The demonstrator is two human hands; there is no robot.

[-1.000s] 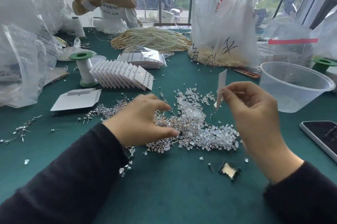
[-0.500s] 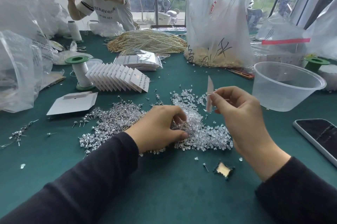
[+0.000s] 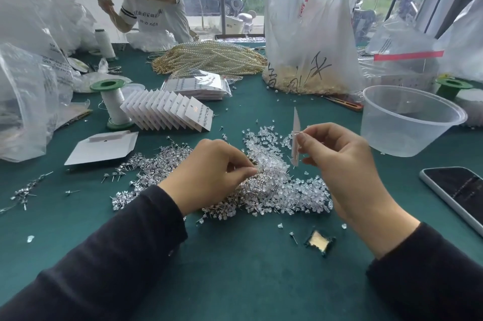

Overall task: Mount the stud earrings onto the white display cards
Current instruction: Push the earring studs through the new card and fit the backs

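Observation:
A heap of stud earrings (image 3: 156,168) and clear plastic backs (image 3: 271,164) lies on the green table (image 3: 235,268). My right hand (image 3: 342,164) pinches a white display card (image 3: 296,138) upright and edge-on above the heap. My left hand (image 3: 209,171) rests on the pile with curled fingers, thumb and fingertips pinched together at the studs; what they hold is too small to tell. A fanned row of filled cards (image 3: 170,111) stands further back on the left.
A clear plastic tub (image 3: 407,122) stands at right, a phone (image 3: 460,192) near the right edge. A thread spool (image 3: 113,104), a flat white card sheet (image 3: 102,148), plastic bags (image 3: 308,33) and pearl strands (image 3: 209,58) lie behind. Another person (image 3: 154,4) works across the table.
My left hand slid right from the stud heap into the pile's middle and its fingers pinched together. My right hand turned the card edge-on and brought it slightly nearer.

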